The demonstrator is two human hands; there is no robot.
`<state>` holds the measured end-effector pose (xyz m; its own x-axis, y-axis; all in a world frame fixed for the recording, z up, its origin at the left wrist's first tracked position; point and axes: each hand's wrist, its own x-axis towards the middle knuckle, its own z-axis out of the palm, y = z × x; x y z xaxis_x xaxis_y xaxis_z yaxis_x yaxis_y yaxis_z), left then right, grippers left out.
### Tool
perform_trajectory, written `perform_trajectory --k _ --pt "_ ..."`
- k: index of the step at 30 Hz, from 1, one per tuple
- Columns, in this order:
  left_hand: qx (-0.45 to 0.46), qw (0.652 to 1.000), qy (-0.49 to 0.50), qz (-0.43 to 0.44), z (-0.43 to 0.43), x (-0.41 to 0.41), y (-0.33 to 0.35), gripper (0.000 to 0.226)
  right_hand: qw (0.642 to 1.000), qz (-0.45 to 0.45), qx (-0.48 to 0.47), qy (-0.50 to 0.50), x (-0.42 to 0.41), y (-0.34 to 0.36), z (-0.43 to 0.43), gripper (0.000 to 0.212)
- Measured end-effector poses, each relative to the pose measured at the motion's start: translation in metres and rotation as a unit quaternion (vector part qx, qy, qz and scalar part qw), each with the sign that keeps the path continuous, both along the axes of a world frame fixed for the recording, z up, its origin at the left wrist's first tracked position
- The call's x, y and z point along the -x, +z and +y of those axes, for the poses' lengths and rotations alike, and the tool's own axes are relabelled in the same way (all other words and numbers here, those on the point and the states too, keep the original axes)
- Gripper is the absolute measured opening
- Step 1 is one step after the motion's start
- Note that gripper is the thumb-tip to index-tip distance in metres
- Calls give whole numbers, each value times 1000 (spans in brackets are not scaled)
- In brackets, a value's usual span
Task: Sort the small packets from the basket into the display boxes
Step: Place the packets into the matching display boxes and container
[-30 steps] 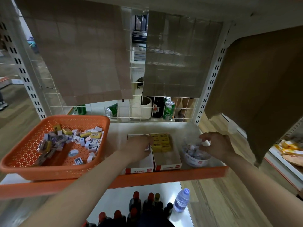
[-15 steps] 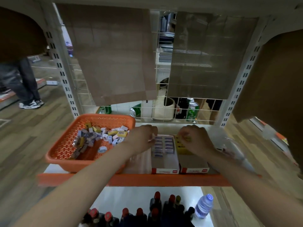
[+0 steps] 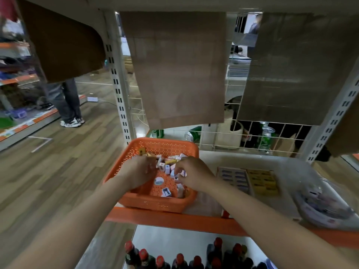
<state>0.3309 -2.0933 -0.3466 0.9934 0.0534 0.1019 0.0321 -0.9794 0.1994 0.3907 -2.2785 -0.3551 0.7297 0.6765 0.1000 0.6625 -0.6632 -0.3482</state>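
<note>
An orange perforated basket (image 3: 161, 145) stands on the shelf at left, with several small white, pink and yellow packets (image 3: 167, 168) inside. My left hand (image 3: 136, 173) reaches into the pile with its fingers down among the packets; its grip is blurred. My right hand (image 3: 194, 174) is over the basket's right side, its fingertips curled and pinching a small white packet (image 3: 176, 178). To the right lie two display boxes side by side, one with blue-grey packets (image 3: 234, 177) and one with yellow packets (image 3: 262, 182).
A clear plastic tub (image 3: 322, 204) with small items sits at the shelf's right end. Brown cardboard sheets (image 3: 178, 70) hang above the wire back grid. Dark bottles (image 3: 178, 259) stand on the lower shelf. A person's legs (image 3: 68, 101) are in the aisle at left.
Both hands have moved left from the display boxes into the basket. The view has swung left, so the basket now sits near the centre.
</note>
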Motion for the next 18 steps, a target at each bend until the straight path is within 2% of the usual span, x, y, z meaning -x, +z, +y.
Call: perform_trajectory --k 5,8,11,14,16,18 --pt "3 1000 9 12 12 4 -22 28 989 23 134 -49 -9 -15 23 18" --pt "59 998 24 7 14 5 -32 20 982 -2 177 -69 -9 -25 34 18" --pt "87 996 20 -8 17 3 -36 12 977 -46 186 -96 -9 -36 42 27" --pt "88 996 9 -5 18 2 -39 14 974 -71 197 -83 -10 -41 47 34" --pt "87 996 3 0 19 0 -41 16 978 -70 183 -76 -9 -40 47 31" --pt "82 997 -4 11 19 -1 -41 18 981 -45 153 -110 -6 -39 45 19"
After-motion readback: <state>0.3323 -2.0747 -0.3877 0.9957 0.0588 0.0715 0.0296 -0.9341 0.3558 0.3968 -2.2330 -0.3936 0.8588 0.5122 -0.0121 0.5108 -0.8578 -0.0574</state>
